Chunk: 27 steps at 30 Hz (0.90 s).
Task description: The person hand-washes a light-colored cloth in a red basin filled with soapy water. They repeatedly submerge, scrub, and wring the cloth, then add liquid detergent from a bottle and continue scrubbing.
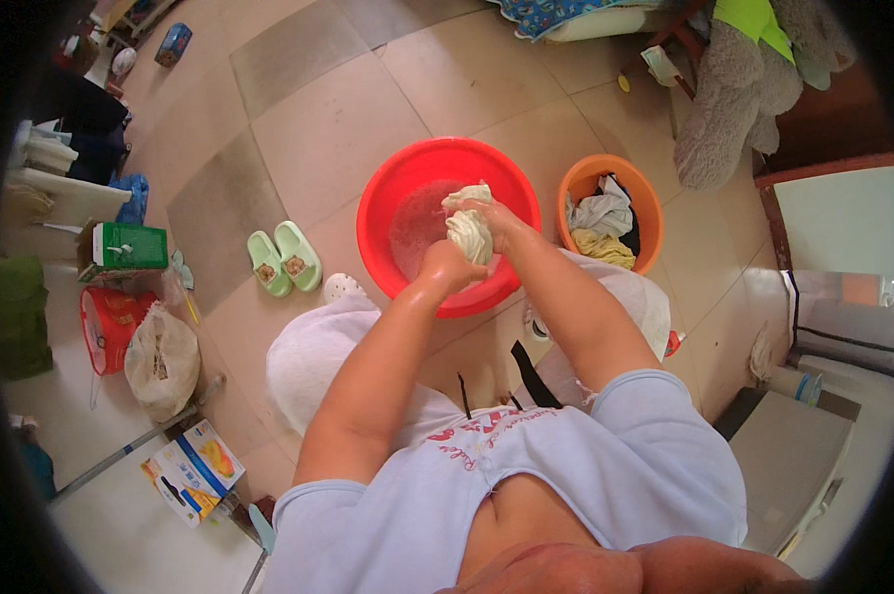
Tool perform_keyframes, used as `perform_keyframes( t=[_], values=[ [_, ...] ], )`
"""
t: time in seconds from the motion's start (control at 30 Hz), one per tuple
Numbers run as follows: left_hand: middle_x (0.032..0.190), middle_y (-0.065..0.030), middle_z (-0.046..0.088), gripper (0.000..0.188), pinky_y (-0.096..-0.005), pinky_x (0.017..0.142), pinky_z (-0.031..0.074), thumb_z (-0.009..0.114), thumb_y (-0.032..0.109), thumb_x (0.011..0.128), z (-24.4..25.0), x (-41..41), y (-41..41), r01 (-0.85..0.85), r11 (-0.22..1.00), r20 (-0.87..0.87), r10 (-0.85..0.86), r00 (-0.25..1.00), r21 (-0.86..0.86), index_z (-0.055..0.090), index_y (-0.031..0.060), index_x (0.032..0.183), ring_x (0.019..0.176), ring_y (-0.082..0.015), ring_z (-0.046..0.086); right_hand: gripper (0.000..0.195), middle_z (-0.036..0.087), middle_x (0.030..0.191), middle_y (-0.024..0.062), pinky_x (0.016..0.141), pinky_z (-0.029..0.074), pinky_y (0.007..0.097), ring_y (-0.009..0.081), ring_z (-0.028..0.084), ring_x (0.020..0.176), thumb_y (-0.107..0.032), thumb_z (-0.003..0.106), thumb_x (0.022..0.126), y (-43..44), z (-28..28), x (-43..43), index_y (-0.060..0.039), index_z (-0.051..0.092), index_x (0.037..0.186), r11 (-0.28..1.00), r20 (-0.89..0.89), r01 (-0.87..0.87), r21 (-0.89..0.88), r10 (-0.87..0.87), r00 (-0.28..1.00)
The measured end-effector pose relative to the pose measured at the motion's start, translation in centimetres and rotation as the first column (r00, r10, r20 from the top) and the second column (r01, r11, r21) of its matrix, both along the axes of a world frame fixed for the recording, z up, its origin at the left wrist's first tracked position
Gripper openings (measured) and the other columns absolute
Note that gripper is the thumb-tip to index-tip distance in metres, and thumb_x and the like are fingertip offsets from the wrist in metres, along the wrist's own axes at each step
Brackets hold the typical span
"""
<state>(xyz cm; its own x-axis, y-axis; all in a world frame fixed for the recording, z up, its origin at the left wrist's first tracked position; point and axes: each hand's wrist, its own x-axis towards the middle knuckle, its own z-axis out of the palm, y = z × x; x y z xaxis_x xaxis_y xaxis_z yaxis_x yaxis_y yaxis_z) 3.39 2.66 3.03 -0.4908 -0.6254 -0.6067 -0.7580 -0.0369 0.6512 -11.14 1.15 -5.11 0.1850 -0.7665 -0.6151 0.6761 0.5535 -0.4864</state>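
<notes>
Over a red plastic basin [387, 185] I hold a twisted, wet, cream-coloured cloth [471, 234] in both hands. My left hand [451, 266] grips its lower end, on the side nearer my body. Around the upper part is my right hand [495, 219], with a bunched end of the cloth sticking out beyond it. Sudsy water [417, 223] lies in the basin below. Just right of the basin, an orange bucket [653, 223] holds grey-white, yellow and black fabric pieces.
Pale green slippers [285, 260] lie left of the basin. Farther left are a green box [130, 246], a red bag [109, 327] and a whitish sack [162, 361]. A grey plush toy [722, 104] hangs at the upper right; a grey cabinet [785, 460] stands lower right.
</notes>
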Motion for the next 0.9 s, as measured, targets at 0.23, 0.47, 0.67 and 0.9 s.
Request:
perform_keyframes(
  t=[0.23, 0.47, 0.67, 0.9],
  values=[
    [0.095, -0.0184, 0.067, 0.021, -0.04, 0.079, 0.052, 0.058, 0.014, 0.083, 1.1, -1.0, -1.1, 0.346, 0.883, 0.328, -0.24, 0.914, -0.317, 0.066, -0.0003, 0.096, 0.088, -0.0314, 0.066, 0.015, 0.065, 0.081, 0.0064, 0.061, 0.05, 0.035, 0.0184, 0.062, 0.071, -0.01, 0.067, 0.077, -1.3, 2.4, 1.3, -0.0054, 0.063, 0.09, 0.971, -0.617, -0.218, 0.094, 0.229, 0.753],
    [0.105, -0.0204, 0.062, 0.036, -0.0443, 0.082, 0.051, 0.065, 0.011, 0.076, 2.8, 1.7, -2.6, 0.407, 0.826, 0.361, -0.27, 0.893, -0.39, 0.055, 0.0, 0.109, 0.096, -0.0363, 0.062, 0.019, 0.064, 0.087, 0.0088, 0.064, 0.05, 0.0348, 0.0188, 0.062, 0.074, -0.015, 0.068, 0.077, -2.3, 3.3, 1.4, -0.0063, 0.063, 0.093, 0.944, -0.831, -0.313, 0.105, 0.257, 0.494],
    [0.113, -0.0238, 0.058, 0.08, -0.0411, 0.086, 0.049, 0.072, 0.006, 0.063, 2.6, 3.5, -3.2, -0.108, 0.899, 0.027, 0.132, 0.991, -0.424, 0.036, -0.0016, 0.134, 0.101, -0.0371, 0.06, 0.032, 0.063, 0.099, 0.0082, 0.072, 0.053, 0.0388, 0.0213, 0.063, 0.089, -0.022, 0.065, 0.082, -1.4, 5.4, 0.1, -0.0056, 0.057, 0.108, 0.982, -0.657, -0.188, 0.001, 0.142, 0.74],
    [0.102, -0.011, 0.061, 0.031, -0.0333, 0.081, 0.049, 0.047, 0.008, 0.087, 1.8, 2.9, -4.8, -0.512, 0.608, -0.477, 0.794, 0.378, 0.607, 0.054, -0.0015, 0.116, 0.092, -0.0204, 0.06, 0.028, 0.062, 0.103, 0.0077, 0.079, 0.054, 0.0424, 0.0211, 0.062, 0.096, -0.024, 0.057, 0.088, 2.3, 11.4, 1.7, -0.0095, 0.055, 0.111, 0.988, -0.328, 0.004, -0.155, -0.055, 0.943]
  ],
)
